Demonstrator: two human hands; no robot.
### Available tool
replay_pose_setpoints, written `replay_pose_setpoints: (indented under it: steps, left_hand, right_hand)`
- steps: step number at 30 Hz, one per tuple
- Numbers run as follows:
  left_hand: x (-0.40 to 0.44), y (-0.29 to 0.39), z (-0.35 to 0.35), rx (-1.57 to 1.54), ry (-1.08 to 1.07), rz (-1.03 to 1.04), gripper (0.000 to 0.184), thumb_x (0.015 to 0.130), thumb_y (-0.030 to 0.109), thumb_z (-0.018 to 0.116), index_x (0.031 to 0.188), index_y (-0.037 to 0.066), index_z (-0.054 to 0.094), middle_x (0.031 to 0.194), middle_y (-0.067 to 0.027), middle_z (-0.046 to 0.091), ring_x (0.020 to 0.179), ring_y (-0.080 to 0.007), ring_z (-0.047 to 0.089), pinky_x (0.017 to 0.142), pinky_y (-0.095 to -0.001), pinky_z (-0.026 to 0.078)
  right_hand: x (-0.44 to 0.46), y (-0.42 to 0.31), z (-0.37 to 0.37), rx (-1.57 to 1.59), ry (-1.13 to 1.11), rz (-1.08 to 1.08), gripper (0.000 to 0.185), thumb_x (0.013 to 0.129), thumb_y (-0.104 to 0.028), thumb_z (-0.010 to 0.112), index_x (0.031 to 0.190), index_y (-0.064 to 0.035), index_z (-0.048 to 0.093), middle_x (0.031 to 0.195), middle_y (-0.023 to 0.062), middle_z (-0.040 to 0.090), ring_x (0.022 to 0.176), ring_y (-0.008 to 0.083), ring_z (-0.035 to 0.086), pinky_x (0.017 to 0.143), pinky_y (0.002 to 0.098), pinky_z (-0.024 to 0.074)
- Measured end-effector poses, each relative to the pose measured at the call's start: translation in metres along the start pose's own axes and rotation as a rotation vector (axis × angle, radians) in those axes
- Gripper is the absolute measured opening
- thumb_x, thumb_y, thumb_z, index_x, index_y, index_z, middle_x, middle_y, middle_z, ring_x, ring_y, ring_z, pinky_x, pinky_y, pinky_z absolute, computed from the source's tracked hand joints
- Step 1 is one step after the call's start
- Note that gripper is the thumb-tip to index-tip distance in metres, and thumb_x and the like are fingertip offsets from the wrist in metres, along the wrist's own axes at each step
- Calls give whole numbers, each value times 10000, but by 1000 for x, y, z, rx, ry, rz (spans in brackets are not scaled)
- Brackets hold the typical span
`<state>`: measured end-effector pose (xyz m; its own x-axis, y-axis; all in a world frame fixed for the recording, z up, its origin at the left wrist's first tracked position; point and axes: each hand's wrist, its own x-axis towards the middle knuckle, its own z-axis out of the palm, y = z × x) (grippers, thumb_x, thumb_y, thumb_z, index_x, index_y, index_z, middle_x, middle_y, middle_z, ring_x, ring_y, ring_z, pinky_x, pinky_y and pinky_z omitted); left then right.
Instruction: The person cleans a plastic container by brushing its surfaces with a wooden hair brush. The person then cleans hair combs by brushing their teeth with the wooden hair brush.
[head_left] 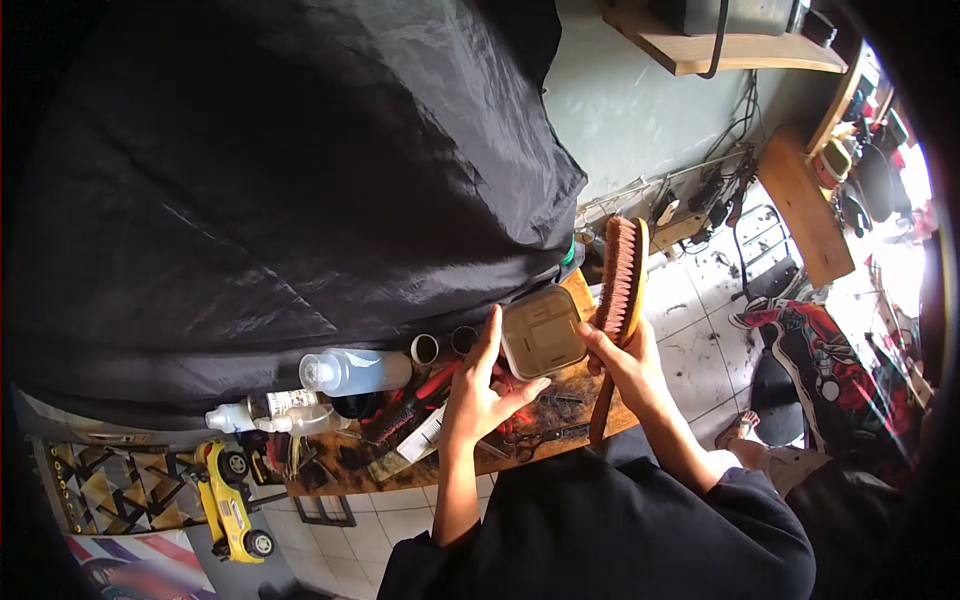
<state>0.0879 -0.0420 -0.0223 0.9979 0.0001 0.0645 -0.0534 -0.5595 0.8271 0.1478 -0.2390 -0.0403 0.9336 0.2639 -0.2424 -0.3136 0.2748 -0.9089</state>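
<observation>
The left hand [480,390] held a clear container [545,335] above the tabletop [578,380], its fingers and thumb clamped on the near corner and side. The fingers of the right hand [630,362] were closed around a brush [620,280], with the bristles facing the container. To handle both well, I think a level container and a steady grip were needed, because they stood very near. Scissors [540,440], a bottle [368,371] and a black cloth [300,200] crowded the space around.
</observation>
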Motion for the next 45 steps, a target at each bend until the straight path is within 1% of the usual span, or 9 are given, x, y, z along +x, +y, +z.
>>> replay_pose_setpoints:
  steps: [5,7,11,13,16,26,29,35,45]
  left_hand:
    - [0,-5,6,10,9,52,912,704,214,793,1413,-12,265,1368,-272,399,1268,-376,416,1014,-416,392]
    - [2,-9,8,52,63,147,925,688,195,810,1416,-3,276,1323,-255,462,1139,-315,550,895,-370,482]
    - [4,-1,4,71,69,186,830,670,170,810,1361,19,377,1352,-247,426,1195,-353,495,953,-412,439]
    - [2,3,4,291,118,213,673,644,133,807,1236,55,496,1354,-235,422,1222,-369,456,977,-433,418]
    - [1,1,6,221,89,202,565,619,106,806,1120,71,547,1356,-218,416,1219,-373,448,983,-437,412]
    - [3,5,8,155,109,200,567,604,103,817,1104,56,554,1353,-226,410,1218,-375,452,981,-435,417]
    - [3,6,7,159,129,209,586,595,112,824,1113,54,557,1353,-224,414,1205,-373,466,975,-435,422]
    - [1,2,5,173,146,240,586,586,109,834,1104,45,568,1340,-217,440,1201,-367,479,966,-431,436]
    - [4,6,7,144,133,201,605,580,127,846,1113,51,568,1359,-226,424,1217,-366,468,971,-424,436]
  right_hand:
    - [-2,6,0,-2,44,-41,289,831,-210,706,927,-20,511,686,1,511,534,75,498,468,221,418]
    - [-1,6,1,7,51,-37,341,814,-239,731,949,-26,500,687,-3,503,550,74,496,460,221,408]
    - [-5,4,3,-9,92,-78,323,808,-232,732,960,-36,525,704,-6,527,572,69,503,480,216,408]
    - [-4,4,2,-42,107,-106,288,803,-214,729,959,-30,572,719,-8,560,583,58,501,504,215,410]
    - [-4,-3,0,-91,85,-108,284,803,-207,723,970,-14,598,712,-9,565,579,51,494,511,217,411]
    - [-6,-6,1,-145,77,-111,337,784,-192,737,1023,-8,587,837,25,638,629,55,523,554,209,430]
    - [-8,-6,11,-135,154,-172,272,795,-175,715,975,3,615,721,-7,574,594,53,500,541,206,407]
    - [-6,-14,1,-164,67,-104,326,790,-192,728,1018,-10,582,832,25,621,697,73,549,600,227,442]
    - [7,4,-1,-68,111,-123,305,790,-189,741,974,-23,563,806,15,609,660,69,540,583,220,438]
